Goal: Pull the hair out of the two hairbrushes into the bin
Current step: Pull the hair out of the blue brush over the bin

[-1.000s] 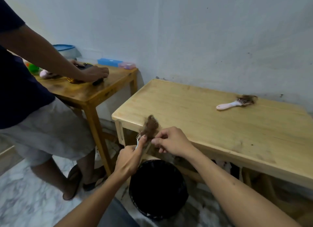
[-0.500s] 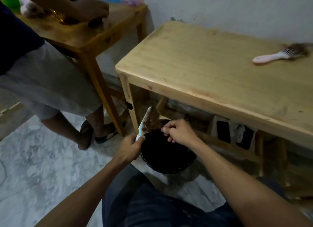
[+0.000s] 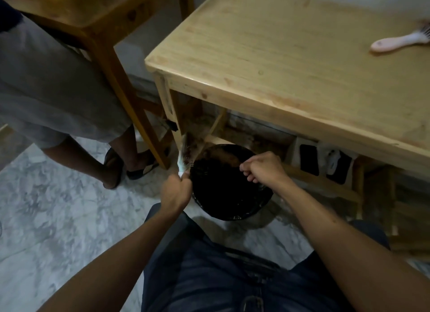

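Centre of the frame: left hand (image 3: 175,193) gripping the handle of a pale hairbrush (image 3: 182,159), brush head angled up beside the left rim of the black bin (image 3: 232,209) on the floor. Brown hair (image 3: 215,156) stretched in a blurred band from the bristles across the bin's mouth to the right hand (image 3: 263,169), fingers curled and apparently pinching the far end of the tuft; exact contact too smeared to confirm. Upper right edge of the frame: second hairbrush (image 3: 395,42), pink-handled, lying on the light wooden table (image 3: 279,55), well apart from both hands, head mostly cut off.

Likely handling: hair light, soft, clingy, prone to tearing into strands, so best pinched low at the bristle roots and peeled as one mat. Brush rigid, light; handle the obvious hold.
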`<act>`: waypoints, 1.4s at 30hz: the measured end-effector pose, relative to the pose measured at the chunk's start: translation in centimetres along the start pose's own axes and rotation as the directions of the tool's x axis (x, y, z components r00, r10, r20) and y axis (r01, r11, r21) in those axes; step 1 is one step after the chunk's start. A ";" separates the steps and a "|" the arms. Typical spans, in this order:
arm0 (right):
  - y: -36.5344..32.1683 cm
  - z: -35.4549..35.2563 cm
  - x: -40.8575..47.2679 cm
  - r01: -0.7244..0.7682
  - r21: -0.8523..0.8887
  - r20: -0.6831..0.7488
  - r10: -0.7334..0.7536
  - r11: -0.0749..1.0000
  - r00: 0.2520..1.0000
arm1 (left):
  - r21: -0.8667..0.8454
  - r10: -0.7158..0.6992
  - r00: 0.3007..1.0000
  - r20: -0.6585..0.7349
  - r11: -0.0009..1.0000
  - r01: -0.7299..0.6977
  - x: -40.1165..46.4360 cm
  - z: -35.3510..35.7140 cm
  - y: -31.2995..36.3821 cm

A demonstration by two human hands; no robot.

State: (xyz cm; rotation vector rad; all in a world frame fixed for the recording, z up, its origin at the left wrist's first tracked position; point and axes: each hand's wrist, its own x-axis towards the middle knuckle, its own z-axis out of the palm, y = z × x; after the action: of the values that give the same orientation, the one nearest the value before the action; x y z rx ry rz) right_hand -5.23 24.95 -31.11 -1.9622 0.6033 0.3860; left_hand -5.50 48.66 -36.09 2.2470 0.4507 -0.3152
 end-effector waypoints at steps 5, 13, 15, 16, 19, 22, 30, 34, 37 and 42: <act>1.3 -0.3 0.7 -0.062 -0.166 0.203 0.096 0.984 0.975 | 0.053 0.195 0.979 0.052 0.979 -0.197 -1.2 1.7 0.1; 0.1 0.9 0.9 -0.048 0.194 0.357 -0.025 0.980 0.934 | 0.121 0.346 0.937 0.053 0.929 -0.350 -1.9 1.7 2.5; 0.0 1.3 0.7 0.009 0.124 0.318 -0.049 0.992 0.947 | 0.108 0.350 0.936 0.048 0.929 -0.353 -1.9 1.6 2.9; -0.1 1.4 0.7 0.036 0.083 0.283 -0.058 0.996 0.957 | 0.087 0.336 0.941 0.041 0.937 -0.338 -2.0 1.4 3.1; 0.1 0.8 0.5 0.069 -0.012 0.198 -0.065 0.998 0.978 | -0.050 0.233 0.972 -0.033 0.971 -0.235 -1.8 1.1 3.6; 0.7 -0.6 0.1 0.057 -0.159 0.128 -0.037 0.986 0.991 | -0.157 0.106 0.983 -0.152 0.979 -0.129 -1.1 0.4 3.8; 0.9 -1.1 0.9 0.022 -0.202 0.118 0.002 0.979 0.993 | 0.013 0.286 0.955 -0.082 0.958 -0.286 -2.1 0.6 3.8; 0.4 0.1 1.7 0.065 -0.310 0.197 -0.003 0.949 0.980 | 0.067 0.372 0.928 -0.008 0.926 -0.371 -2.4 1.1 3.7; -0.1 1.4 1.9 0.143 -0.085 0.158 -0.128 0.986 0.979 | 0.066 0.435 0.899 0.043 0.897 -0.437 -2.6 1.2 4.2; -0.5 1.9 1.6 0.167 0.015 0.057 -0.168 0.986 0.984 | 0.047 0.457 0.889 0.014 0.888 -0.457 -2.5 0.7 4.5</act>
State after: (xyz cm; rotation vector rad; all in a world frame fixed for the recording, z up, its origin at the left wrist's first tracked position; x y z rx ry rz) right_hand -3.66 26.44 -32.44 -1.9680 0.3988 0.3332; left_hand -5.98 44.83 -32.64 2.3180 -0.0996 -0.0816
